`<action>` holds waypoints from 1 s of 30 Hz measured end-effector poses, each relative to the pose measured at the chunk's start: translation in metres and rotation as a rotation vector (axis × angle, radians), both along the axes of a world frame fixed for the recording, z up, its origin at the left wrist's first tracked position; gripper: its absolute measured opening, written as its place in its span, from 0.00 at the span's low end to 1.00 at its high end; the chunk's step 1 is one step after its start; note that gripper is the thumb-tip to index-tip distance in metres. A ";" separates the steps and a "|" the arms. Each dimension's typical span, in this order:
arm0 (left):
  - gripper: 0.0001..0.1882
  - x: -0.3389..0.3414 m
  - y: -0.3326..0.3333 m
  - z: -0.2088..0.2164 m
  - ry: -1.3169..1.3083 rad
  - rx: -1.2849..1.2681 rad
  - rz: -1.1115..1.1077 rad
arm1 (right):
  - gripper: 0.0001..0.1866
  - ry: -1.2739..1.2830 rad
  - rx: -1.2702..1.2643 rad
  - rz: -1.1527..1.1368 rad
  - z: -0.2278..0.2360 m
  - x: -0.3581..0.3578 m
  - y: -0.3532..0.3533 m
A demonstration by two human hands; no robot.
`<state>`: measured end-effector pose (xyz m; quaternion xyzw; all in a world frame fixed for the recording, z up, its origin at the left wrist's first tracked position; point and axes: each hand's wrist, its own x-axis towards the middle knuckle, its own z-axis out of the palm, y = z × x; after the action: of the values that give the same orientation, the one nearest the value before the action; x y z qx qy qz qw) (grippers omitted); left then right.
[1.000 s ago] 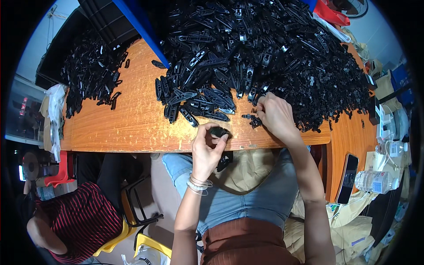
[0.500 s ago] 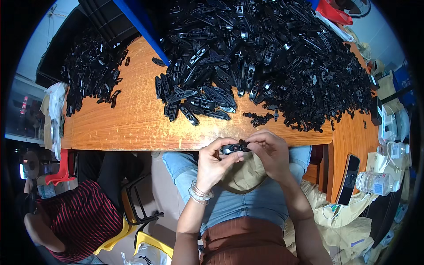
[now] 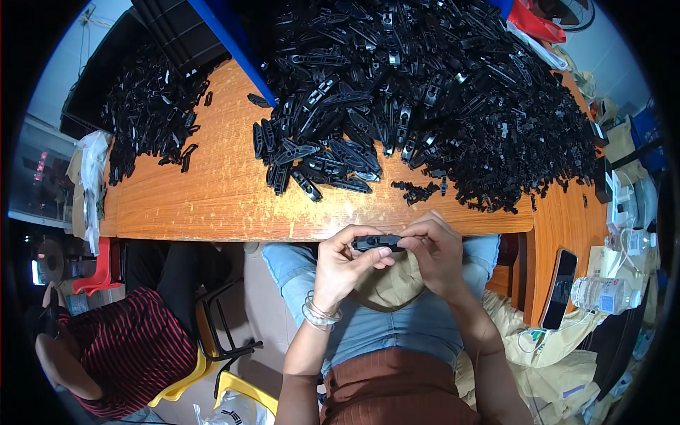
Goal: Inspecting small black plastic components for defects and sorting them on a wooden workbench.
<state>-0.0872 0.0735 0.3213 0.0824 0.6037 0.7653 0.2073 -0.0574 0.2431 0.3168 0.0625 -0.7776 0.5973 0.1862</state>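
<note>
Just in front of the table's near edge, over my lap, I hold a long narrow black plastic part (image 3: 370, 243). My left hand (image 3: 336, 264) grips it by its left end, fingers behind and thumb along the front. The fingers of my right hand (image 3: 438, 256) are closed at its right end, thumb and forefinger pressing there. Whether a small separate piece sits between those fingertips is hidden. Ahead on the table lie a heap of similar long black parts (image 3: 331, 113) and, to its right, a heap of much smaller black pieces (image 3: 520, 145).
A blue panel (image 3: 244, 57) slants down beside the long parts. Another black heap (image 3: 145, 113) lies at the far left of the wooden table (image 3: 212, 191). A phone (image 3: 559, 289) and a plastic bottle (image 3: 602, 294) are at the right. A person in a striped top (image 3: 142, 347) sits at left.
The long part has turned in my fingers, its shiny face giving way to a darker side. My right fingertips have come down onto its right end.
</note>
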 end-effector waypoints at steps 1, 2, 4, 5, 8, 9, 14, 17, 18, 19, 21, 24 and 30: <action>0.13 0.000 0.000 0.001 -0.026 0.011 -0.004 | 0.03 -0.003 -0.013 -0.019 -0.001 0.000 -0.001; 0.13 0.000 0.000 0.001 -0.013 0.026 -0.010 | 0.04 0.026 -0.029 -0.029 -0.001 0.001 -0.001; 0.13 0.001 0.000 0.002 -0.045 0.025 -0.024 | 0.04 0.029 -0.003 -0.028 -0.002 0.000 -0.002; 0.13 0.001 0.000 0.002 -0.031 0.033 -0.022 | 0.04 0.056 0.021 -0.033 -0.002 0.000 -0.002; 0.12 0.001 -0.001 0.002 -0.019 0.055 -0.022 | 0.03 0.108 0.059 -0.044 -0.003 -0.001 -0.003; 0.12 0.001 -0.001 0.001 -0.022 0.062 -0.015 | 0.03 0.108 0.057 -0.042 -0.003 -0.002 -0.003; 0.12 0.000 -0.003 -0.001 0.021 0.055 0.000 | 0.03 0.125 0.082 0.040 -0.005 -0.002 0.000; 0.12 0.001 -0.002 -0.002 0.029 -0.067 -0.009 | 0.03 0.069 -0.041 0.052 -0.007 0.002 -0.001; 0.13 0.002 -0.001 -0.002 0.024 -0.027 -0.025 | 0.03 0.043 -0.029 0.052 -0.009 0.003 -0.002; 0.13 0.003 -0.001 -0.002 0.000 0.009 -0.050 | 0.03 0.029 -0.107 0.010 -0.010 0.004 -0.004; 0.13 0.004 -0.002 -0.001 0.000 -0.019 -0.050 | 0.03 0.016 -0.187 -0.032 -0.011 0.004 -0.007; 0.13 0.004 -0.003 -0.001 -0.018 -0.018 -0.047 | 0.03 0.019 -0.143 -0.006 -0.012 0.003 -0.010; 0.11 0.003 -0.004 -0.003 -0.023 0.016 0.002 | 0.05 0.151 0.096 -0.012 -0.009 0.004 -0.001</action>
<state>-0.0844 0.0698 0.3181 0.0747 0.5951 0.7713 0.2129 -0.0530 0.2418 0.3078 0.1119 -0.7893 0.5519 0.2447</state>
